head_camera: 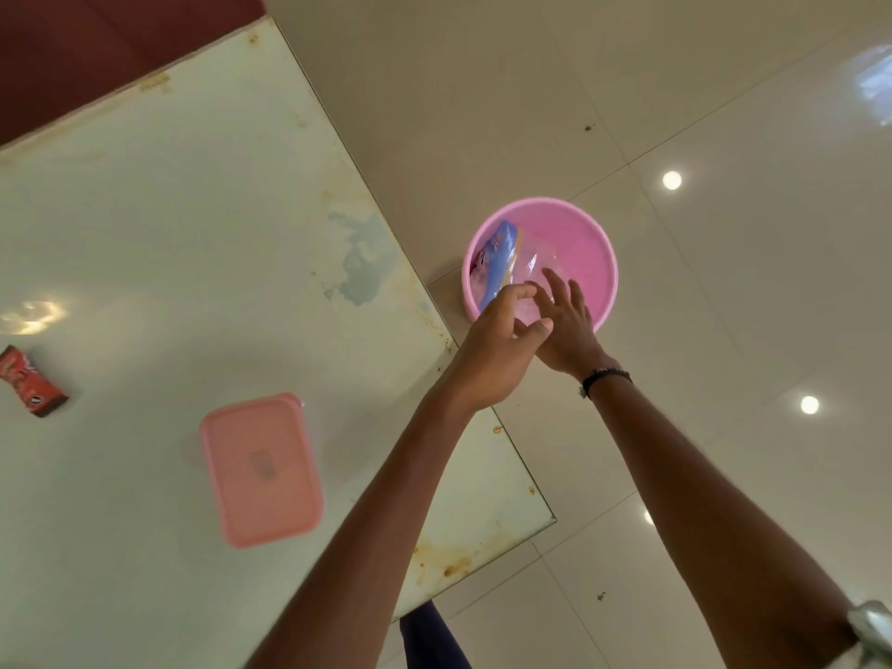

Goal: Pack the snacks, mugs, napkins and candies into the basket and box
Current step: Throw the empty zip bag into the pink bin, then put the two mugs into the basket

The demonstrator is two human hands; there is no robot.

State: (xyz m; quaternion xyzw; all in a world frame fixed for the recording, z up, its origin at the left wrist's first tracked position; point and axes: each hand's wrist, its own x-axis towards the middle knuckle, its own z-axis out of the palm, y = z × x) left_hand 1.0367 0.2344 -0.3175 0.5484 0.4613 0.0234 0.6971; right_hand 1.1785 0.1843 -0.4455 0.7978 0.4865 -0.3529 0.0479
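Landmark: pink basket point(586, 234), set on the floor beside the worktop point(169, 224) corner.
Blue snack packet point(499, 255): lodged inside the basket against its worktop-side wall, long axis running from rim to floor of the basket.
Clear wrapper point(536, 268): in the basket beside the packet; contents blurred, possibly a mug.
Left hand point(497, 352): over the basket's near rim, grip loosely curled, apparently nothing held.
Right hand point(567, 330): fingers spread straight into the basket, nearer the wrapper.
Pink box point(263, 468): on the worktop, lid on, well apart from the basket.
Red snack packet point(31, 381): far across the worktop from the basket, unpacked; left hand judged nearer.
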